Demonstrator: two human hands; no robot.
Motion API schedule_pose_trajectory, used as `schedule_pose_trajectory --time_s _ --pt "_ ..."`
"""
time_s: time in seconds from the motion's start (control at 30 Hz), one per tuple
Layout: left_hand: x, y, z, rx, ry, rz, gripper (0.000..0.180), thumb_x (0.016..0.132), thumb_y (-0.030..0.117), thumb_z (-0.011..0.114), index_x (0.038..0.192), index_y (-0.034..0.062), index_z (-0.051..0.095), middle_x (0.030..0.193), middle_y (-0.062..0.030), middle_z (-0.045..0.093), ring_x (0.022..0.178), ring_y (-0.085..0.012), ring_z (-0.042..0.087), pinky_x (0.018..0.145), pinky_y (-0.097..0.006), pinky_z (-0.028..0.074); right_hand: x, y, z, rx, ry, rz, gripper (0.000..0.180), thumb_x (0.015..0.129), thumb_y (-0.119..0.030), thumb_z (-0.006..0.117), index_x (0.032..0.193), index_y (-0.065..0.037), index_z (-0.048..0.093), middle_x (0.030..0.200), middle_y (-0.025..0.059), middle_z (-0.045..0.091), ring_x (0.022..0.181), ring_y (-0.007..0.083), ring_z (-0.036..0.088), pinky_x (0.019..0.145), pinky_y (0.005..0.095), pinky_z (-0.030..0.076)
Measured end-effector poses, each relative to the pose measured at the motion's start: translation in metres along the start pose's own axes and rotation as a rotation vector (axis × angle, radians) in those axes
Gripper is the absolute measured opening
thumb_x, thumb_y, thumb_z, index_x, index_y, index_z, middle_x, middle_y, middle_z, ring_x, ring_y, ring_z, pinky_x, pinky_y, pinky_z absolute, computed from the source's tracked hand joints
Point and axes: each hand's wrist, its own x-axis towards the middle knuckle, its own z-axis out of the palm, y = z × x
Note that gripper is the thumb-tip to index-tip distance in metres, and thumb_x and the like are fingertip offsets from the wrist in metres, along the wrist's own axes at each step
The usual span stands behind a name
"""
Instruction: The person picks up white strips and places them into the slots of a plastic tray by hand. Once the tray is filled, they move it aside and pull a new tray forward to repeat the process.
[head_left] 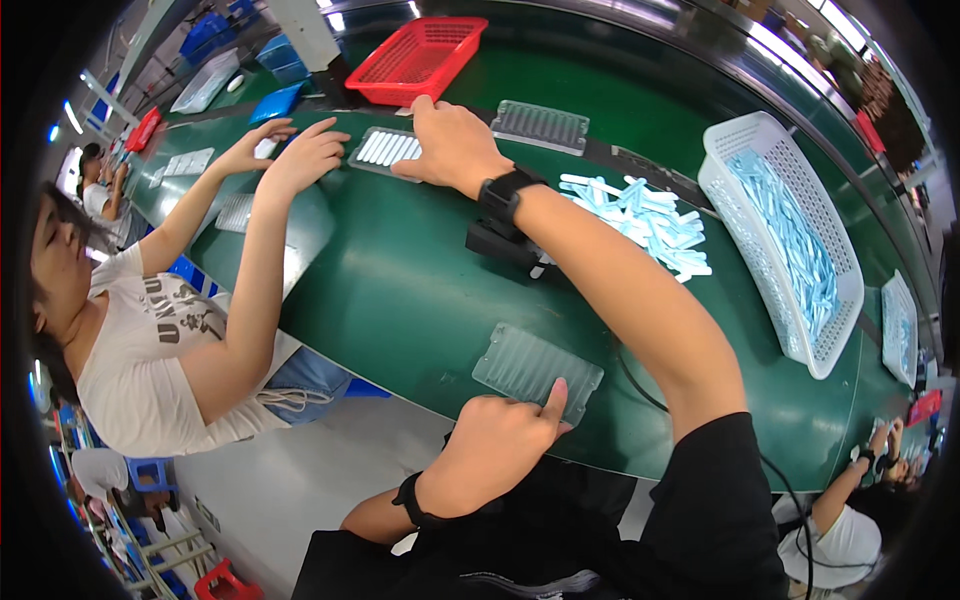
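My right hand reaches across the green bench and grips the right end of a transparent slotted tray, its thumb at the near edge. White sticks lie side by side in that tray's slots; my palm covers part of it. Close to my body, my left hand has its fingers curled and its thumb on the near right corner of a second transparent tray, whose slots show no sticks. A loose pile of white and light-blue sticks lies right of my right forearm.
Another transparent tray and a red basket stand at the back. A white basket of blue-wrapped sticks is at right. A co-worker's hands hover at left. A black device sits below my right wrist; a cable crosses the bench.
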Motion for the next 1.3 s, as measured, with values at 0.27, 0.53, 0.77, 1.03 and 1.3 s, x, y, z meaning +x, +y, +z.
schedule_pose_trajectory --time_s 0.27,0.53,0.77,1.03,1.3 --pt "0.047 0.006 0.006 0.115 -0.115 0.261 0.045 0.095 0.028 0.072 0.124 -0.0065 0.071 0.053 -0.0053 0.055 0.046 -0.0226 0.058 0.045 -0.036 0.042 -0.069 -0.013 -0.179 0.319 -0.030 0.181 0.032 0.092 -0.029 0.072 0.106 0.000 0.072 0.085 0.0134 0.076 0.076 0.0257 0.074 0.073 0.0384 0.059" --pt "0.098 -0.007 0.012 -0.065 -0.202 0.520 0.056 0.098 0.030 0.069 0.141 -0.0045 0.060 0.057 -0.0109 0.058 0.053 -0.0318 0.063 0.051 -0.043 0.048 -0.176 -0.001 -0.252 0.030 -0.022 0.321 0.013 0.098 -0.013 0.066 0.101 -0.001 0.071 0.081 0.0132 0.073 0.069 0.0259 0.070 0.064 0.0371 0.053" --pt "0.152 -0.068 -0.020 -0.146 -0.027 0.201 0.015 0.100 0.027 0.065 0.105 0.0126 0.068 0.066 -0.0129 0.066 0.064 -0.0360 0.067 0.062 -0.048 0.050 -0.220 0.051 -0.231 -0.069 -0.170 0.349 0.009 0.095 -0.011 0.068 0.097 -0.003 0.073 0.087 0.0152 0.072 0.077 0.0363 0.069 0.070 0.0454 0.052" --pt "0.164 -0.137 -0.016 -0.538 0.175 -0.193 0.016 0.106 0.019 0.064 0.108 0.0031 0.065 0.058 0.0018 0.042 0.055 -0.0064 0.031 0.052 -0.031 0.024 -0.208 0.062 -0.203 0.085 -0.171 0.342 0.012 0.089 -0.017 0.078 0.097 -0.008 0.077 0.089 0.0073 0.071 0.073 0.0269 0.067 0.069 0.0391 0.053" --pt "0.162 -0.129 -0.005 -0.391 0.179 -0.167 0.017 0.100 0.020 0.072 0.096 0.0036 0.072 0.057 0.0042 0.036 0.055 -0.0067 0.027 0.053 -0.031 0.022 -0.216 0.068 -0.200 0.050 -0.180 0.380 0.011 0.085 -0.015 0.082 0.094 -0.009 0.078 0.092 0.0055 0.069 0.070 0.0225 0.066 0.066 0.0352 0.052"
